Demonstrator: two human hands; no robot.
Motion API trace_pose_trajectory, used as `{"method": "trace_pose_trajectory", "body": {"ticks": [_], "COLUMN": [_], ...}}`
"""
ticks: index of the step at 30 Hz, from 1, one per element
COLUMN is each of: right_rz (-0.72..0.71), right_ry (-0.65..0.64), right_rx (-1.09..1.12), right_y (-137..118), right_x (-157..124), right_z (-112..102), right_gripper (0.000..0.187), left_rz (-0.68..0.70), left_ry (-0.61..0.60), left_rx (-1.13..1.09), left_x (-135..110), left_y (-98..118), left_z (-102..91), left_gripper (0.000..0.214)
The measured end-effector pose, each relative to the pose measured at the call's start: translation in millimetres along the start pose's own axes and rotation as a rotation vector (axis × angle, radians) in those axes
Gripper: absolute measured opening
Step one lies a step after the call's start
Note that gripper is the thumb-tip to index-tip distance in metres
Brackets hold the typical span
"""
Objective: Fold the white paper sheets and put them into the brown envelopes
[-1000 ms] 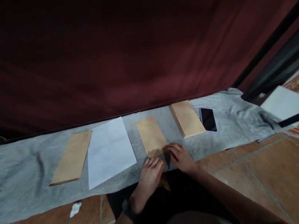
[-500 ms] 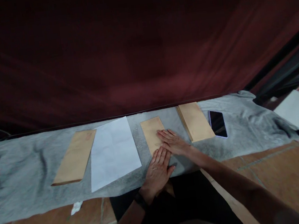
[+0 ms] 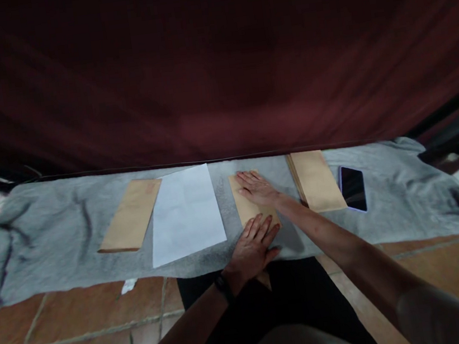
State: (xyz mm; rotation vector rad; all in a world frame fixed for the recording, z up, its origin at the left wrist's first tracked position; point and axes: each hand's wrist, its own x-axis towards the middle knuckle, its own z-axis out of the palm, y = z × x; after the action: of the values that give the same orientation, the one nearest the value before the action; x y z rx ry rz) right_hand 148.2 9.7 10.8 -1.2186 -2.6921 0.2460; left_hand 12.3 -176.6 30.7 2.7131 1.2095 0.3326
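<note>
A brown paper envelope [image 3: 243, 207] lies in front of me on the grey cloth. My right hand [image 3: 257, 188] rests flat on its far part, fingers stretched and pointing left. Lower down, my left hand [image 3: 253, 250] lies with fingers spread over the envelope's near end, a dark band on its wrist. Both hands are open, and they partly cover the envelope. Left of it lies a sheet of white paper [image 3: 186, 214], which touches or overlaps another brown envelope [image 3: 131, 216]. To the right sits a stack of brown envelopes [image 3: 319, 182].
A phone [image 3: 353, 188] with a purple edge lies right of the stack. The grey cloth [image 3: 64, 233] covers a long, narrow surface, with a dark red drape [image 3: 223, 122] behind it. A scrap of white tissue [image 3: 129, 285] lies on the tiled floor [image 3: 83, 315].
My right hand has slid away from me towards the envelope's far end, so the hands are now apart. My left hand's fingers have spread. The whole view has shifted slightly.
</note>
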Motion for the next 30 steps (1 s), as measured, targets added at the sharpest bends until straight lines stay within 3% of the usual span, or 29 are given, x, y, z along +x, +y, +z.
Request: {"method": "trace_pose_trajectory", "body": {"ticks": [10,21,25,30], "right_rz": [-0.17,-0.123,-0.076,-0.042], "right_ry": [-0.121,-0.137,-0.056,0.043], "right_rx": [0.2,0.524,0.477,0.207], "right_y": [-30.6,-54.5,-59.5,-73.5], "right_x": [-56.3,-116.5,-136.9,-163.2], "right_z": [-4.7,-21.2,-19.5,-10.6], "right_gripper": [0.049,0.049,0.049,0.054], "left_rz": [0.029,0.046,0.052,0.038], "left_ry": [-0.022,0.031,0.034,0.066], "left_rx": [0.025,0.066,0.076,0.076], "left_x": [0.4,-5.6,-10.8,-21.0], "left_y": [0.5,2.9,2.1,2.1], "left_z": [6.9,14.6,19.4,23.0], "left_gripper": [0.062,0.054,0.056,0.055]}}
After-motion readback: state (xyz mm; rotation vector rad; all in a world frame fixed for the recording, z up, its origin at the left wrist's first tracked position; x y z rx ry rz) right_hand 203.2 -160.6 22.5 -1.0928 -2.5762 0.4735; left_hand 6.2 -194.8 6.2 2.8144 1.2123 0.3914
